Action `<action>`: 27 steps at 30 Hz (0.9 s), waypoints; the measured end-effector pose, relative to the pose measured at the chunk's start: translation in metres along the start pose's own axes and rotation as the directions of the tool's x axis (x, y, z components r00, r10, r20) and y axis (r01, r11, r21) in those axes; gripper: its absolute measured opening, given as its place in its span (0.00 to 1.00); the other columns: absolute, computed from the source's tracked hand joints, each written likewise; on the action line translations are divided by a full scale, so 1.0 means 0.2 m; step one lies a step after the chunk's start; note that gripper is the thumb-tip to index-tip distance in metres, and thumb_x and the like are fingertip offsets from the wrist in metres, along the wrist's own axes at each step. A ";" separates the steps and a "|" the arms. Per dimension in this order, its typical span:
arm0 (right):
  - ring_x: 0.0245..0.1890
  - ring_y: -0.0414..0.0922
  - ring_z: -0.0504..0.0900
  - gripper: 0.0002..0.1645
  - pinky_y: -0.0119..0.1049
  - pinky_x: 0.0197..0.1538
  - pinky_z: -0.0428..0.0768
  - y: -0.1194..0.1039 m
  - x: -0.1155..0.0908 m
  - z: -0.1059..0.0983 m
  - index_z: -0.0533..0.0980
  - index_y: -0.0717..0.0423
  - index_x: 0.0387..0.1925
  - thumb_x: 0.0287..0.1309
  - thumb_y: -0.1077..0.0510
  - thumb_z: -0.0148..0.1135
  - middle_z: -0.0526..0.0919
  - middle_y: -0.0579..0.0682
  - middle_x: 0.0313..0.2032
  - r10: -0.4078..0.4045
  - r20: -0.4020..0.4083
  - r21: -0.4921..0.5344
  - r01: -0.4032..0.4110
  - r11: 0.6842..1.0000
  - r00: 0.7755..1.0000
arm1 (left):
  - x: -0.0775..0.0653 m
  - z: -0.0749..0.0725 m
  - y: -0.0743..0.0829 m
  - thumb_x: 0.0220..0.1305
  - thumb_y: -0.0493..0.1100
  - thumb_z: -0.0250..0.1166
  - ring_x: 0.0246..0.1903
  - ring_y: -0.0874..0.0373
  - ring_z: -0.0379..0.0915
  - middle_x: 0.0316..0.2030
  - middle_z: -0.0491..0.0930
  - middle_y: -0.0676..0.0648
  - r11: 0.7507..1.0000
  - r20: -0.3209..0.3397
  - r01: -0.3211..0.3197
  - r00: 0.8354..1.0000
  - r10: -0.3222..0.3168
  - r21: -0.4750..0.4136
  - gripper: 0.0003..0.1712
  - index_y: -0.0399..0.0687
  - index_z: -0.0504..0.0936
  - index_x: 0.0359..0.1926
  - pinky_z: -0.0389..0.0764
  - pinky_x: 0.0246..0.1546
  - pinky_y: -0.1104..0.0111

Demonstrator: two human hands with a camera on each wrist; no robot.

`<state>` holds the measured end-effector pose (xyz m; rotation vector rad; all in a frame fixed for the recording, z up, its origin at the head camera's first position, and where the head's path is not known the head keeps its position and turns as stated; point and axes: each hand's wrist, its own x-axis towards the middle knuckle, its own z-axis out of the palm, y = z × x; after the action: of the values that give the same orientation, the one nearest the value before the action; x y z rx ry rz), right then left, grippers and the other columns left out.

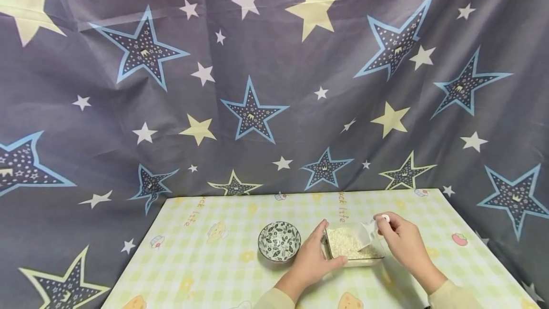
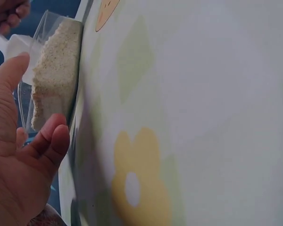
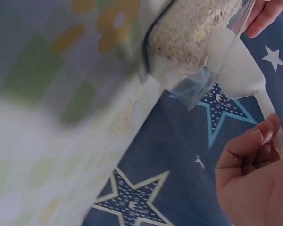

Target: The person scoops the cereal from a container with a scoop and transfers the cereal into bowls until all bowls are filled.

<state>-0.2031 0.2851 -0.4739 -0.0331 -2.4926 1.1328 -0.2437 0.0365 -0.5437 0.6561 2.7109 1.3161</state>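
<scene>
A clear rectangular container (image 1: pixel 364 262) holds pale, oat-like flakes (image 1: pixel 343 242). My left hand (image 1: pixel 313 259) grips its left end, thumb along the near side and fingers toward the far left corner. The right hand (image 1: pixel 403 242) pinches the handle of a white scoop (image 3: pixel 240 70) at the container's right side. The scoop's head dips into the container at a slant, its lower edge at the flakes. In the left wrist view the flakes (image 2: pixel 59 70) lie heaped behind the clear wall.
A round bowl (image 1: pixel 279 242) with a black-and-white leaf pattern stands left of the left hand. A green-and-white checked cloth (image 1: pixel 206 256) with printed pictures covers the table. Behind the table's far edge hangs a dark curtain (image 1: pixel 274 156) with stars.
</scene>
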 end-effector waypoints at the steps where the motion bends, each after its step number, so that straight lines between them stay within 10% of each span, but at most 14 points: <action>1: 0.28 0.33 0.81 0.19 0.30 0.30 0.79 0.01 0.01 0.00 0.87 0.58 0.51 0.80 0.53 0.54 0.89 0.46 0.30 0.040 0.015 0.027 -0.041 0.999 0.999 | 0.00 0.00 0.01 0.56 0.67 0.80 0.79 0.45 0.66 0.82 0.63 0.49 1.000 -0.004 -0.001 1.000 0.001 -0.003 0.66 0.54 0.54 0.86 0.68 0.79 0.48; 4: 0.27 0.35 0.81 0.21 0.29 0.31 0.80 0.05 0.03 0.00 0.84 0.63 0.54 0.80 0.52 0.52 0.86 0.44 0.28 0.219 0.094 0.149 -0.231 0.962 0.971 | 0.01 0.01 0.01 0.55 0.66 0.81 0.79 0.45 0.64 0.82 0.63 0.49 1.000 -0.004 0.009 1.000 -0.009 -0.022 0.66 0.54 0.55 0.86 0.67 0.80 0.48; 9: 0.27 0.35 0.78 0.21 0.29 0.32 0.79 0.14 0.05 0.00 0.80 0.63 0.52 0.83 0.51 0.48 0.84 0.38 0.27 0.423 0.282 0.316 -0.500 0.806 0.861 | 0.00 0.01 0.01 0.54 0.66 0.81 0.79 0.45 0.64 0.82 0.63 0.50 0.999 -0.007 0.018 1.000 -0.019 -0.032 0.66 0.54 0.56 0.85 0.67 0.80 0.48; 19: 0.25 0.34 0.75 0.18 0.27 0.28 0.77 0.20 0.02 0.02 0.76 0.60 0.51 0.85 0.53 0.44 0.84 0.39 0.28 0.412 0.408 0.455 -0.573 0.682 0.815 | 0.01 0.00 0.02 0.55 0.65 0.81 0.79 0.45 0.65 0.82 0.64 0.50 1.000 -0.002 0.009 1.000 -0.009 -0.008 0.66 0.53 0.55 0.85 0.68 0.80 0.48; 27: 0.25 0.32 0.76 0.17 0.25 0.28 0.78 0.28 0.02 0.01 0.73 0.56 0.58 0.86 0.51 0.42 0.85 0.39 0.28 0.443 0.470 0.555 -0.646 0.525 0.764 | 0.01 0.00 0.02 0.56 0.65 0.81 0.79 0.44 0.65 0.81 0.65 0.48 1.000 0.000 -0.002 1.000 0.002 -0.001 0.65 0.50 0.56 0.85 0.68 0.79 0.48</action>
<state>-0.2147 0.3217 -0.5150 -0.5328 -2.1162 2.4576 -0.2438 0.0387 -0.5410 0.6594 2.7102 1.3173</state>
